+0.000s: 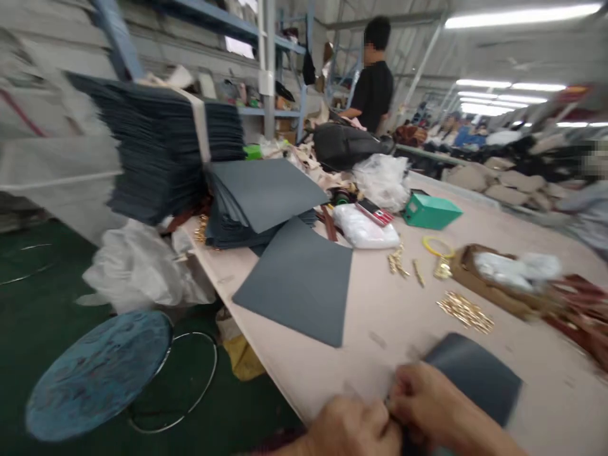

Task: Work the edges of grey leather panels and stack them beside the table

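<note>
Head view: the left hand (pixel 354 427) and right hand (pixel 430 405) meet, both pinching the near edge of a dark grey sheet (pixel 475 377) lying on the bench (pixel 394 316). Beyond them lies another grey sheet (pixel 299 278); to the right, gold fittings (pixel 465 311).

table (pixel 380 316): pale worktop, runs from lower centre to upper right.
grey sheet (pixel 299 282): lies flat near the table's left edge.
sheet stack (pixel 161 145): tall, dark, bound with a pale strap, at the table's far left end.
green box (pixel 431 211): beside the white plastic packet (pixel 363 229).
gold fittings (pixel 465 311): loose pile, right of centre.
stool (pixel 97 373): round blue seat, on green floor.
person (pixel 373 79): stands far off, dark shirt.
</note>
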Available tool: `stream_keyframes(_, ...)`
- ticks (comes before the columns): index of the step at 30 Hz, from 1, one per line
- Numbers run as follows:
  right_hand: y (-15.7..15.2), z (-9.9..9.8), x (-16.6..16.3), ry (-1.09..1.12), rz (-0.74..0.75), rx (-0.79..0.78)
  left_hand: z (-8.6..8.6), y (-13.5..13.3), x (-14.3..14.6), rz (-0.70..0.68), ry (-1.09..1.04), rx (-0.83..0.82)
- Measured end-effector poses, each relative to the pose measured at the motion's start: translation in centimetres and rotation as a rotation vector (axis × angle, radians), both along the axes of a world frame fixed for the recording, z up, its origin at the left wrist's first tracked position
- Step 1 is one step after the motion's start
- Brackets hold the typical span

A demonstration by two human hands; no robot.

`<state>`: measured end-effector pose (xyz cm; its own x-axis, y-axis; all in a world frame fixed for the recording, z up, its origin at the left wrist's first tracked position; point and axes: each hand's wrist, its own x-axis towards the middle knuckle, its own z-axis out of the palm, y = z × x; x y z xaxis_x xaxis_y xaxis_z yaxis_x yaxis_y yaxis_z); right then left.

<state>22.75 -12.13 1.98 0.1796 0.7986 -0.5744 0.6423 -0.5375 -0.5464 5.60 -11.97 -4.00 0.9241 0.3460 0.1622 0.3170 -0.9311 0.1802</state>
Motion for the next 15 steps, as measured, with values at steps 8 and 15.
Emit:
stream_keyframes(8, -1.8, 2.0, -1.2, -0.079, -0.02, 0.242, 2.3, -0.2, -1.2, 0.074, -0.041, -0.246)
stream_keyframes(15, -8.3, 1.7, 3.2, -0.134, -0.653, 0.824, 2.0, -0.5, -1.8, 0.045, -0.282, -0.143)
